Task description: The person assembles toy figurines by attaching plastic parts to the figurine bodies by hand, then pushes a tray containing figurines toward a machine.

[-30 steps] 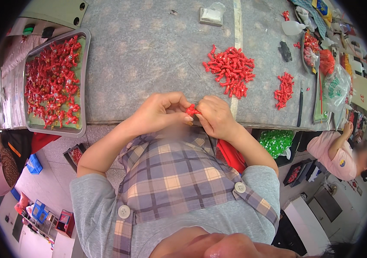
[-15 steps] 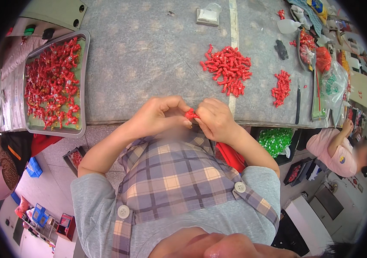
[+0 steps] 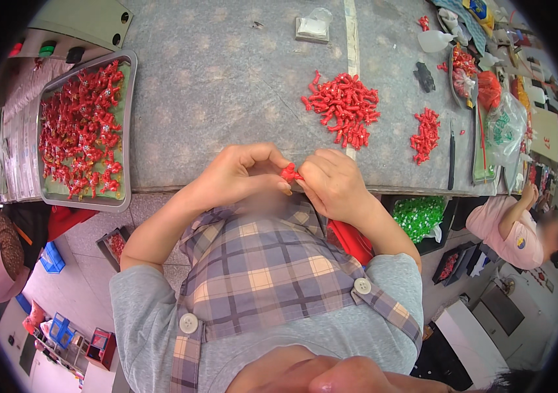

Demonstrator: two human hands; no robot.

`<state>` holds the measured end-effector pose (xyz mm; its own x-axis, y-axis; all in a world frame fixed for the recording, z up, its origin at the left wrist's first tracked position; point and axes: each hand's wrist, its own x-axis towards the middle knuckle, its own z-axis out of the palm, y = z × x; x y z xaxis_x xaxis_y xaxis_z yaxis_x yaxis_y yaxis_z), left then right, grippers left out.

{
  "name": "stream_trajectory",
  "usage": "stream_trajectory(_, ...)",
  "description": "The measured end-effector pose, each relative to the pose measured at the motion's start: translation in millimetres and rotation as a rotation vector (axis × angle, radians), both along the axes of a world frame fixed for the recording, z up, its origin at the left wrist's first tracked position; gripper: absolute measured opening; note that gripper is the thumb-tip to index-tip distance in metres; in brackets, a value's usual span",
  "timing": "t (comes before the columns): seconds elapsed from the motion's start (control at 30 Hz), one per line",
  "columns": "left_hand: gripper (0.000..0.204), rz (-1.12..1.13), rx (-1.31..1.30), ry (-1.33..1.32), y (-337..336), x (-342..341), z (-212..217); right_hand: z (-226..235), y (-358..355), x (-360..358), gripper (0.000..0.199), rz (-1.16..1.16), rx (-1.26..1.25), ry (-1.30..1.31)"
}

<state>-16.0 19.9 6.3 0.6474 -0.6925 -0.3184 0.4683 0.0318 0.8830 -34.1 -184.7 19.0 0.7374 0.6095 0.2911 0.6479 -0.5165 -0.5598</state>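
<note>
At the near edge of the grey table, both my hands meet over a small red plastic figurine part (image 3: 290, 173). My left hand (image 3: 246, 171) pinches it between thumb and fingertips. From the other side, my right hand (image 3: 332, 182) grips its right end with curled fingers, which hide part of it. Beyond my right hand lies a large heap of small red parts (image 3: 342, 108). A smaller red heap (image 3: 426, 135) sits farther right. To the left, a metal tray (image 3: 128, 131) with a green lining carries rows of red figurines (image 3: 81, 131).
A thin dark tool (image 3: 451, 157) lies right of the small heap. A white pad in a small holder (image 3: 312, 30) is at the back. A white bottle (image 3: 434, 41) and plastic bags (image 3: 508, 128) crowd the right side. Green pieces (image 3: 417, 216) fill a container below the table edge.
My hands keep the same hold on the red part, with only a slight shift. The whole view has moved a little.
</note>
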Motion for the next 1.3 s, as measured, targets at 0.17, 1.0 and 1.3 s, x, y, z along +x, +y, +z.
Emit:
stream_trajectory(0.17,0.021,0.04,0.036,-0.019,-4,5,15,11,-1,-4,0.015,-0.09,-0.034,0.06)
stream_trajectory(1.0,0.033,0.105,-0.008,0.223,-23,15,4,-7,-120,-12,0.009,-1.135,-0.203,0.023)
stream_trajectory(1.3,0.035,0.107,-0.206,0.315,-26,15,3,-15,-128,-4,0.01,-1.049,-0.532,-0.091)
